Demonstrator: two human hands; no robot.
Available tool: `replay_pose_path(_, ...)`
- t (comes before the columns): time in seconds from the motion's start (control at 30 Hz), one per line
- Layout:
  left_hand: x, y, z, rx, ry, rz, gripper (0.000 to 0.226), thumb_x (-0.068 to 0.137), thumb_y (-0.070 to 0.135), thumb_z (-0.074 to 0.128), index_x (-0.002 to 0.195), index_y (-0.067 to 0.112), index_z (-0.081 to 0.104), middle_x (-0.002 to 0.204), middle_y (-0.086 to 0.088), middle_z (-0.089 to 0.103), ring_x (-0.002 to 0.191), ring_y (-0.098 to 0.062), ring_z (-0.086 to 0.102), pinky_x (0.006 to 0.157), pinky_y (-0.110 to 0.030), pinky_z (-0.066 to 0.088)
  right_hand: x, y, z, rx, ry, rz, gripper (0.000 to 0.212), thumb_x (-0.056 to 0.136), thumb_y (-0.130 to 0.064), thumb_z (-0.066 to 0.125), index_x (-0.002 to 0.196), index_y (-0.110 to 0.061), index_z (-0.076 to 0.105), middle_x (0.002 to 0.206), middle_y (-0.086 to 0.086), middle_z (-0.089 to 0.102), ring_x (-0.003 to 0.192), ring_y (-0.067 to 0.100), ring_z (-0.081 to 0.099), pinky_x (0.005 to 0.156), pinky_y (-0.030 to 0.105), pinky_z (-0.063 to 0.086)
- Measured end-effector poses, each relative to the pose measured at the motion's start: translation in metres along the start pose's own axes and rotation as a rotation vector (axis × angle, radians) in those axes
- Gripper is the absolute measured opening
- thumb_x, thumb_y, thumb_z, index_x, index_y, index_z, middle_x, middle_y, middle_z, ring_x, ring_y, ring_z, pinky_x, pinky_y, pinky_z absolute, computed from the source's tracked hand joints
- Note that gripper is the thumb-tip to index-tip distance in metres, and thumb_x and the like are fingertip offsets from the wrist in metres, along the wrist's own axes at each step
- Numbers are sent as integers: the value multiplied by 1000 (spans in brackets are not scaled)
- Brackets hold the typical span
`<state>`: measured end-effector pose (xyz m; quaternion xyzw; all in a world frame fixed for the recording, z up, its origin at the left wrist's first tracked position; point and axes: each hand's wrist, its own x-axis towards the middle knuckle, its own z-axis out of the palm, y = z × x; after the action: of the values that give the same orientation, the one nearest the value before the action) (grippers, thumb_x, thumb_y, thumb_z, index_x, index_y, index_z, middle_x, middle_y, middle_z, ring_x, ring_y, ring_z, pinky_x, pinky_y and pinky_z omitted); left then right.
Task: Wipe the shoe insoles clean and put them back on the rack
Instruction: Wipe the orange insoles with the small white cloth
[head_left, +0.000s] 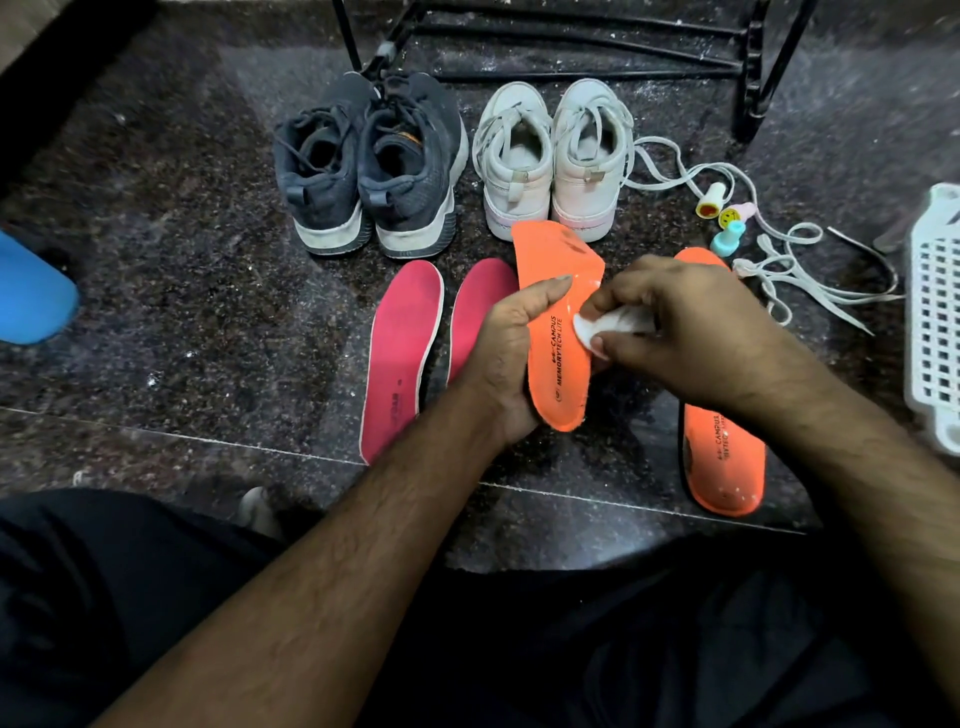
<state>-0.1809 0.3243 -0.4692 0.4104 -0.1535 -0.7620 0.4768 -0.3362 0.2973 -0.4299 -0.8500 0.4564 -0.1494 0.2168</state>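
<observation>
My left hand (501, 353) grips an orange insole (558, 291) from its left side and holds it above the floor, printed side up. My right hand (691, 327) pinches a white cotton pad (592, 326) and presses it on the middle of that insole. A second orange insole (724, 457) lies on the floor to the right, partly under my right wrist. Two pink insoles (400, 358) lie side by side on the left; my left hand covers part of the right one. The black metal shoe rack (571, 47) stands at the back.
A dark pair of sneakers (369, 166) and a white pair (553, 156) stand before the rack. Loose white laces (789, 265) and three small coloured bottles (724, 218) lie at the right. A white plastic basket (935, 322) sits at the right edge, a blue object (31, 291) at the left.
</observation>
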Motion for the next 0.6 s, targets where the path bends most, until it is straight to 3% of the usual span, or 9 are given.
replay_pose_path(0.1,5,-3,1,17,38,1,26,96,12,48,111,0,65,84,-11,72,69,-20,68,72,-34,58,1,0,-3,20,142,110,26,78,-13,74,103,-22,73,99,-3,68,88,12,59,77,16,36)
replay_pose_path(0.17,8,-6,-2,73,93,60,37,93,6,54,128,-3,59,98,-17,69,79,-26,66,86,-43,56,2,1,-4,61,174,176,26,78,-16,71,102,-26,71,97,-7,71,88,11,63,78,16,41)
replay_pose_path(0.27,8,-9,-3,104,121,39,48,81,4,59,128,-7,57,107,-27,63,90,-36,62,95,-58,50,3,2,-3,59,151,198,20,78,-18,70,96,-27,71,89,-8,71,84,11,65,78,20,45)
replay_pose_path(0.37,5,-5,0,88,119,-14,28,90,10,47,108,-3,64,90,-21,66,73,-31,64,78,-41,56,3,0,-4,18,83,170,17,77,-18,71,89,-28,73,86,-9,68,81,9,61,69,10,39)
replay_pose_path(0.43,5,-3,0,70,124,-17,26,98,19,43,98,4,64,80,-13,66,66,-24,63,67,-32,56,3,-1,-4,-6,18,124,16,77,-16,72,88,-28,74,84,-12,65,81,7,58,65,3,32)
replay_pose_path(0.53,6,-4,-1,71,175,-21,37,105,32,43,117,5,65,87,-11,69,71,-22,66,65,-30,56,1,-3,-3,1,-61,53,16,78,-15,74,89,-26,74,85,-14,64,83,5,58,68,8,31)
replay_pose_path(0.6,9,-7,-3,79,208,6,37,104,31,46,125,5,62,91,-12,69,73,-23,66,69,-33,56,0,-3,-2,20,-67,53,15,79,-15,75,89,-26,74,86,-13,67,83,4,58,70,3,33)
